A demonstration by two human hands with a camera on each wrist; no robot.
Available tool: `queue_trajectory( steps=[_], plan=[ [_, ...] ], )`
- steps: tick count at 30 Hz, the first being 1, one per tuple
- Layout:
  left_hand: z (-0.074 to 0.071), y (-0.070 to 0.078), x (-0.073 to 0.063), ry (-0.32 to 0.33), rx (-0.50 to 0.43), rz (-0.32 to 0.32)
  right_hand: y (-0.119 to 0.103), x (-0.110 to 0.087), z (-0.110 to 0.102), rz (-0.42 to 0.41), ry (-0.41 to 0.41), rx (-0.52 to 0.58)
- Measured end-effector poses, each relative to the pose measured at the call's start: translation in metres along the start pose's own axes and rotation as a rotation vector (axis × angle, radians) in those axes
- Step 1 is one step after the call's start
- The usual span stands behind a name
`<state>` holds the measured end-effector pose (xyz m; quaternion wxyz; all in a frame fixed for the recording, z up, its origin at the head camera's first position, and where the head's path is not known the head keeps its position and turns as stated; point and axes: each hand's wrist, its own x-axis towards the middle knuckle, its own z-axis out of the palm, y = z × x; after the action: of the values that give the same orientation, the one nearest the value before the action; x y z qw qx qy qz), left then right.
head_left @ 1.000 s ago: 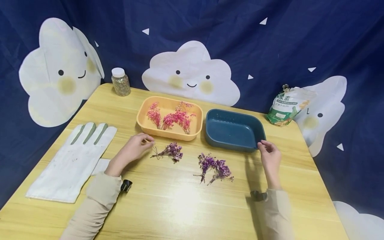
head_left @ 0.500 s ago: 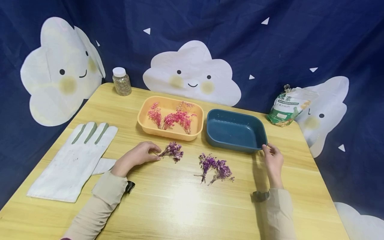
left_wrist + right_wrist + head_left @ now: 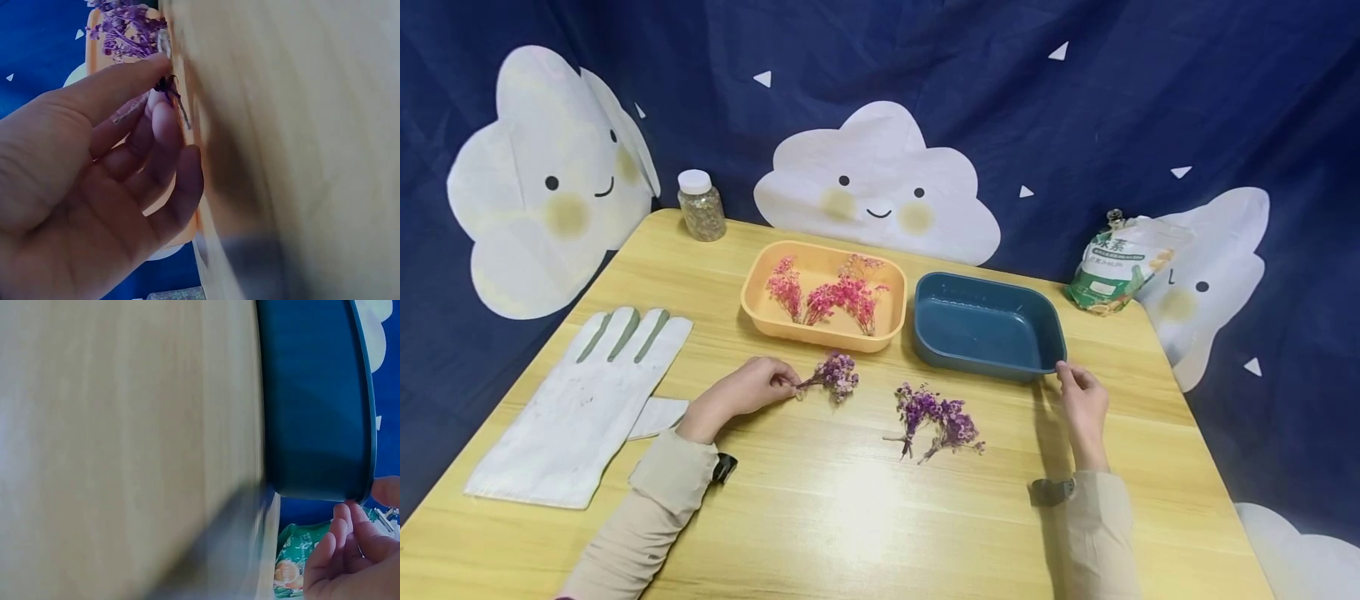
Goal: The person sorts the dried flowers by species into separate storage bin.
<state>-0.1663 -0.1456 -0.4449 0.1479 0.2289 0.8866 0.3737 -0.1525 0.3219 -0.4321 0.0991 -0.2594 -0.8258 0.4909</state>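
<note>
Left hand [image 3: 748, 389] pinches purple dried-flower bunch [image 3: 838, 377] by stems | light pressure advised | right hand [image 3: 1085, 408] pinches dark-blue rectangular plastic basin [image 3: 981, 359], near-right rim

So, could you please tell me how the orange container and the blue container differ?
The orange container is light; the blue container is dark. Pink flower bunches lie in the orange container; none lie in the blue container. The right hand pinches the blue container's rim at a corner; it does not touch the orange container. Both are open-topped with rounded corners and stand on the table.
</note>
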Motion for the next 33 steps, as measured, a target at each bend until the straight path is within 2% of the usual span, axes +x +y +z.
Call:
queue_trajectory(
  steps=[4, 7, 13, 16, 27, 30, 33],
  plan=[
    [-0.001, 0.01, 0.0, 0.016, -0.024, 0.038, 0.001, 0.001, 0.001, -0.016, 0.024, 0.022],
    [-0.001, 0.025, 0.003, 0.036, -0.048, 0.077, 0.002, 0.001, 0.001, -0.023, 0.033, 0.029],
    [0.001, 0.057, 0.021, 0.11, -0.133, 0.131, 0.003, 0.001, 0.001, -0.028, 0.04, 0.03],
    [0.005, 0.068, 0.035, 0.151, -0.157, 0.143, 0.003, 0.0, 0.001, -0.031, 0.037, 0.035],
    [0.034, 0.097, 0.101, 0.245, -0.197, 0.075, 0.003, 0.001, 0.002, -0.027, 0.036, 0.068],
    [0.042, 0.107, 0.117, 0.238, -0.159, 0.065, 0.004, 0.002, 0.003, -0.02, 0.031, 0.079],
    [0.048, 0.115, 0.133, 0.221, -0.08, 0.074, 0.005, 0.002, 0.004, -0.013, 0.038, 0.075]
  ],
)
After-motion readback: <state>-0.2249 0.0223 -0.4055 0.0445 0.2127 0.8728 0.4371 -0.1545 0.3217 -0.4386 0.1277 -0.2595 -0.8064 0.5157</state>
